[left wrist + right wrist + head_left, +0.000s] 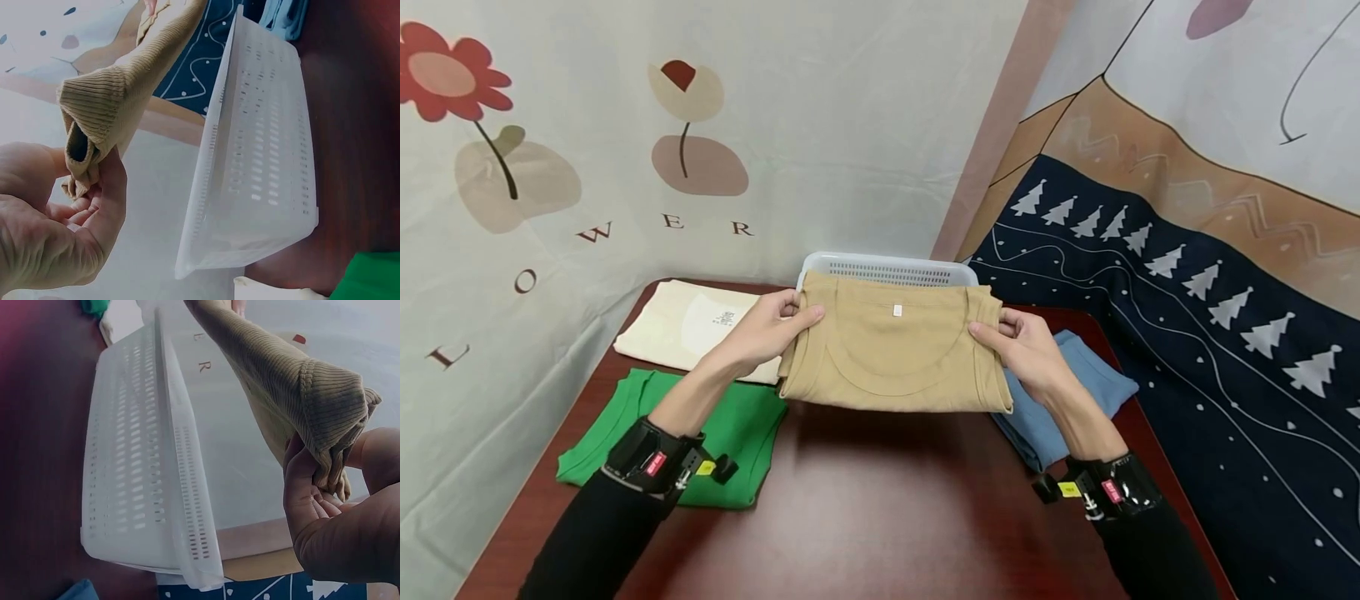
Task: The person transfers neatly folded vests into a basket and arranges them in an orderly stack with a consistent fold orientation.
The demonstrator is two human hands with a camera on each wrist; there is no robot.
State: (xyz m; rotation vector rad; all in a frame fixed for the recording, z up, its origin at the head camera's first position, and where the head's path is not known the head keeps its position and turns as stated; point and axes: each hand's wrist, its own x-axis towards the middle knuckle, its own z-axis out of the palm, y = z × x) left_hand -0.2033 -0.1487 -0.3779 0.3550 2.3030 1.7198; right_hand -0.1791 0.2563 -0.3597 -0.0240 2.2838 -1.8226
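A folded tan ribbed shirt [895,350] with a small white neck label hangs level above the table, held at both sides. My left hand [771,329] pinches its left edge, thumb on top and fingers beneath. At the opposite edge my right hand [1026,346] grips it the same way. Behind and partly hidden by the shirt stands a white perforated plastic basket [887,268]. Both wrist views show the basket's side wall [262,144] below the shirt, which is apart from it; the basket's inside is hidden.
Left on the dark red table [880,517] lie a folded cream garment [662,329] with a print and a folded green garment [737,450]. A folded blue garment [1093,375] lies to the right, partly behind my right hand. Printed curtains [850,125] hang behind the table.
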